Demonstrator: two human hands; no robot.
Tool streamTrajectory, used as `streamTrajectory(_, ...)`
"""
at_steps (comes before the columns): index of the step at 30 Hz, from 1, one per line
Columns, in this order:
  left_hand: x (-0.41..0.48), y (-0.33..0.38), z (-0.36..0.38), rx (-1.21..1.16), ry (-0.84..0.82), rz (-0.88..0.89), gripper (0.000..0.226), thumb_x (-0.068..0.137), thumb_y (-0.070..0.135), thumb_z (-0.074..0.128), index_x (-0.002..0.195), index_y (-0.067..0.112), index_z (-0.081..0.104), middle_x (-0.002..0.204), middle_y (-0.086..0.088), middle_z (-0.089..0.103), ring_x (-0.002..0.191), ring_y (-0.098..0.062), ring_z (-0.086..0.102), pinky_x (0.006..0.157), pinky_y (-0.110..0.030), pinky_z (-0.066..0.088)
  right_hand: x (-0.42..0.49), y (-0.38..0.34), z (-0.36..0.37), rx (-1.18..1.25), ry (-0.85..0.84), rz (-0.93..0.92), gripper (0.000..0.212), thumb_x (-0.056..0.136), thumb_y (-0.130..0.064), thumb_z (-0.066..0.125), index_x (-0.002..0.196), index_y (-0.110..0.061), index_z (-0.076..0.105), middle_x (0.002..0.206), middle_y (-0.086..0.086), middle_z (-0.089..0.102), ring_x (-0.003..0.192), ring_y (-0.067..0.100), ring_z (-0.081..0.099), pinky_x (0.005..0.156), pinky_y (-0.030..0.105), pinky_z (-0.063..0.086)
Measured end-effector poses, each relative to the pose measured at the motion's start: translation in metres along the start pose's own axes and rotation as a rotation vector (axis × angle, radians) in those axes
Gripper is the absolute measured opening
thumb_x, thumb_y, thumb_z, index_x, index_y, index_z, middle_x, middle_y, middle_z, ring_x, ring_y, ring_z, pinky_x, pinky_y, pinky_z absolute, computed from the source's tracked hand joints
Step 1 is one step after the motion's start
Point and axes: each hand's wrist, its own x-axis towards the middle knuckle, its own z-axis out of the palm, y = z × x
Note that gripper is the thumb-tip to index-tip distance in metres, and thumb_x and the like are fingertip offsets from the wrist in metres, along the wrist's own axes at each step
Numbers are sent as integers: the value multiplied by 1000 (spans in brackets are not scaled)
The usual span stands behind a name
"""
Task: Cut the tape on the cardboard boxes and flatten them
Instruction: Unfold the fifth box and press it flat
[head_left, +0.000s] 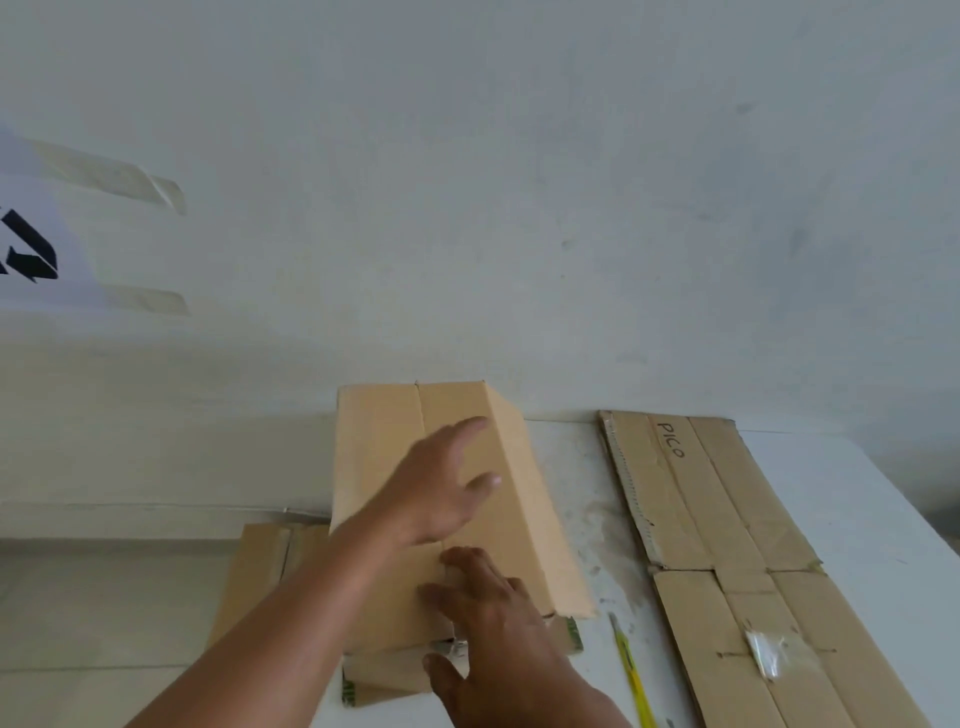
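The cardboard box (530, 519) lies on the white table (857, 509), near the wall, its long top panel facing up and its right side panel sloping outward. It looks partly collapsed.

The left hand (436, 493) is laid over the middle of the top panel, fingers straight and loosely spread. This posture probably serves to press the panel down. Motion blur hides whether the palm makes full contact.

The right hand (493, 618) covers the near end of the box, fingers (457, 558) spread on top and the thumb below the edge. It likely steadies that end. Whether it clamps the edge cannot be told.

The yellow cutter (629, 665) lies on the table just right of the box, untouched and within reach. A flattened sheet marked "PICO" (727, 545) lies further right, apparently finished work.

More cardboard (254, 582) shows left of and under the box. How much is there is hidden. Any tape on the box is not clearly visible.
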Motion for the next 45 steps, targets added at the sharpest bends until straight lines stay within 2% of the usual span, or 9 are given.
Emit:
streamTrajectory(4, -3, 8, 40, -127, -8, -180, 69, 99, 43, 58, 157, 33, 23, 146, 1, 52, 130, -14, 51, 105, -28, 41, 0, 26, -20, 415, -19, 88, 37, 79, -21, 58, 113, -25, 72, 125, -12, 62, 108, 3, 61, 96, 21, 49)
streamTrajectory(8, -4, 14, 50, -118, 36, -253, 66, 102, 43, 51, 159, 31, 20, 145, 4, 52, 131, -11, 49, 105, -26, 40, 9, 90, -32, 659, 363, 499, 23, 91, -13, 61, 104, -28, 72, 108, -14, 70, 93, -4, 63, 88, 22, 52)
streamTrajectory(14, 3, 34, 56, -107, 46, -370, 65, 98, 61, 45, 156, 40, 23, 147, 2, 50, 133, -14, 48, 108, -32, 39, 26, 172, -29, 911, -39, 818, 42, 101, -36, 50, 134, -10, 56, 137, 8, 56, 119, 27, 57, 107, 46, 45)
streamTrajectory(21, 17, 73, 48, -317, 1, -523, 93, 71, 94, 29, 147, 40, 36, 146, 1, 51, 129, -22, 47, 96, -37, 38, 24, 173, -114, 1015, -16, 468, 24, 102, -35, 49, 113, -15, 59, 105, 10, 70, 96, 30, 69, 89, 51, 56)
streamTrajectory(25, 20, 78, 51, -417, 49, -517, 77, 79, 88, 45, 132, 31, 50, 138, 3, 59, 125, -20, 55, 108, -42, 41, 32, 137, -125, 1023, -182, 107, 31, 106, -30, 41, 125, -23, 65, 117, -5, 71, 110, 10, 65, 94, 30, 53)
streamTrajectory(30, 16, 75, 56, -422, 150, -555, 36, 103, 38, 49, 137, 30, 46, 131, 7, 61, 116, -18, 60, 102, -41, 48, 58, 146, -74, 1075, -123, 234, 23, 102, -16, 43, 118, -18, 60, 113, 3, 68, 106, 18, 64, 76, 20, 49)
streamTrajectory(39, 15, 72, 64, -452, 196, -572, 34, 103, 43, 46, 135, 33, 49, 136, 7, 60, 119, -20, 59, 103, -46, 47, 56, 184, -56, 721, -309, 173, 28, 105, -37, 38, 110, -28, 65, 75, 1, 72, 76, 17, 70, 82, 34, 54)
streamTrajectory(42, 15, 73, 69, -461, 202, -575, 37, 104, 44, 45, 139, 32, 47, 138, 6, 60, 121, -20, 59, 103, -45, 46, 56, 199, -61, 572, -589, 222, 34, 103, -28, 43, 134, -21, 55, 74, 7, 74, 67, 16, 69, 74, 34, 57)
streamTrajectory(45, 15, 74, 74, -447, 233, -566, 37, 102, 48, 47, 137, 35, 49, 135, 9, 61, 121, -19, 58, 107, -47, 44, 75, 191, -60, 466, -478, 150, 40, 104, -24, 44, 144, -25, 48, 83, -1, 71, 70, 13, 71, 73, 31, 58)
